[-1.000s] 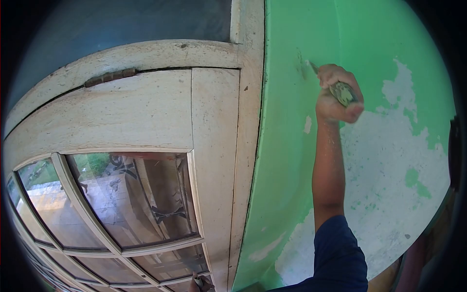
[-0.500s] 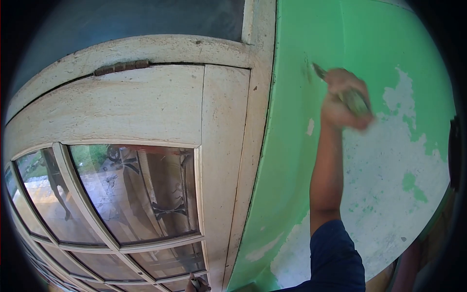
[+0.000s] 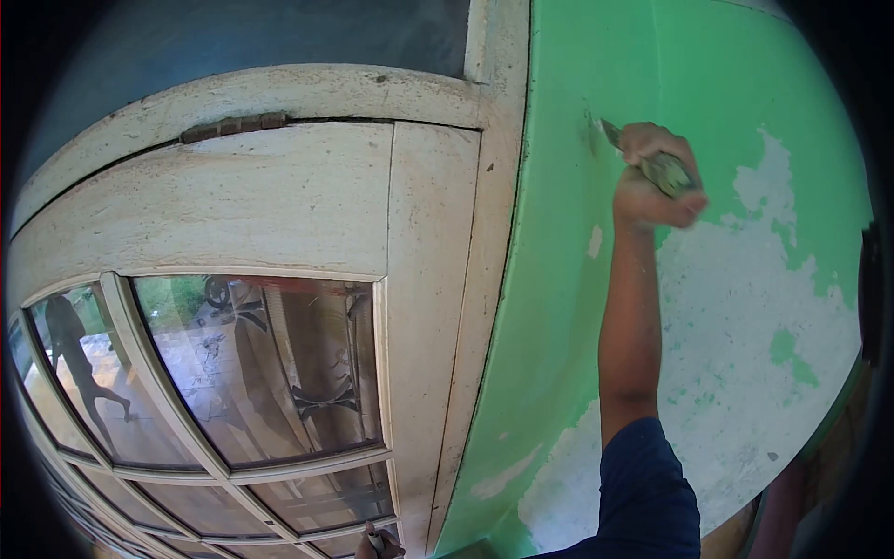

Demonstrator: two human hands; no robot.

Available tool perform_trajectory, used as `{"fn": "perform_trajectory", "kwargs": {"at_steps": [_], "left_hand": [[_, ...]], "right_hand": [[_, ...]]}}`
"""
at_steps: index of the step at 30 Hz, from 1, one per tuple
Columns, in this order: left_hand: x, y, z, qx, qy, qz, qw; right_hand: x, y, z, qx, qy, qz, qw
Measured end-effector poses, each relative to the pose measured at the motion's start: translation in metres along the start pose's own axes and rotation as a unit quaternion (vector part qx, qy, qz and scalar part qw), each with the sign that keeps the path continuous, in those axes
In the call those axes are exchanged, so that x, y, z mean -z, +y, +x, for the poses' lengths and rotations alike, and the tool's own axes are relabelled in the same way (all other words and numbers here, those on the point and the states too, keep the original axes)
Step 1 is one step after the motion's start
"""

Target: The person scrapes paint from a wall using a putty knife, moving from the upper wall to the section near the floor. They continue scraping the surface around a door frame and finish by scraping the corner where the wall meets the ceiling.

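My right hand (image 3: 659, 177) is wrapped round the handle of a scraper (image 3: 667, 173), its fingers closed. The thin blade (image 3: 610, 133) points up and left, its tip right at a dark scuffed spot on the green painted wall (image 3: 568, 186). Below and to the right of this hand, a large patch of bare whitish wall (image 3: 736, 363) shows where the paint is gone. At the bottom edge, by the glazed panel, part of my left hand (image 3: 366, 548) shows, closed on a small dark grey object that I cannot make out.
A cream wooden frame (image 3: 503, 186) meets the wall's left side. Beside it is a panel with glass panes (image 3: 261, 373), hung on a rusty hinge (image 3: 233, 127). One pane mirrors a walking person (image 3: 79, 363). A dark object (image 3: 870, 293) stands at the far right.
My right hand has shifted slightly up and left with the scraper, its handle tilting a little. The figure mirrored in the left pane shows more fully. My left hand stays at the bottom edge.
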State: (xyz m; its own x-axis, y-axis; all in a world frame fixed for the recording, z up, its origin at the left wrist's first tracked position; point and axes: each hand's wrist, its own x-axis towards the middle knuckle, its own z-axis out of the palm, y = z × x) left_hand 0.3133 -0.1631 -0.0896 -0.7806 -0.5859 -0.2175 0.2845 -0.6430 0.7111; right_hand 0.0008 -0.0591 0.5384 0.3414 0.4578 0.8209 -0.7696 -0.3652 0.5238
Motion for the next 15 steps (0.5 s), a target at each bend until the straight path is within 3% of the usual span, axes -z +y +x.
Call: {"fn": "perform_trajectory", "kwargs": {"at_steps": [2, 3, 5, 6, 8, 10, 12, 13, 15], "left_hand": [[-0.007, 0.006, -0.003, -0.021, -0.009, 0.009, 1.0], [-0.015, 0.009, -0.004, -0.022, -0.008, 0.008, 1.0], [-0.032, 0.012, -0.01, 0.013, 0.111, -0.055, 0.992], [-0.024, 0.01, -0.012, 0.017, 0.113, -0.054, 0.992], [-0.009, 0.005, -0.008, -0.008, -0.012, -0.015, 1.0], [-0.011, 0.007, -0.011, 0.002, 0.003, -0.021, 1.0], [-0.01, 0.007, -0.007, 0.005, 0.015, -0.03, 0.999], [-0.005, 0.005, -0.006, 0.013, -0.001, -0.029, 0.999], [-0.008, 0.007, -0.008, 0.022, -0.015, -0.026, 0.999]], "right_hand": [[-0.001, -0.018, 0.002, 0.053, 0.027, 0.201, 0.978], [-0.003, -0.015, 0.001, 0.053, 0.027, 0.202, 0.978], [-0.005, -0.004, -0.004, -0.002, 0.035, 0.071, 0.997], [-0.001, 0.002, -0.003, -0.005, 0.012, 0.079, 0.997], [0.008, 0.007, 0.005, -0.029, 0.02, 0.097, 0.995], [0.011, -0.003, 0.009, -0.057, 0.031, 0.112, 0.992], [0.009, -0.017, 0.009, 0.0, 0.062, 0.308, 0.949], [0.006, -0.015, 0.008, 0.001, 0.062, 0.31, 0.949], [0.003, -0.004, 0.0, 0.024, 0.047, 0.163, 0.985]]}}
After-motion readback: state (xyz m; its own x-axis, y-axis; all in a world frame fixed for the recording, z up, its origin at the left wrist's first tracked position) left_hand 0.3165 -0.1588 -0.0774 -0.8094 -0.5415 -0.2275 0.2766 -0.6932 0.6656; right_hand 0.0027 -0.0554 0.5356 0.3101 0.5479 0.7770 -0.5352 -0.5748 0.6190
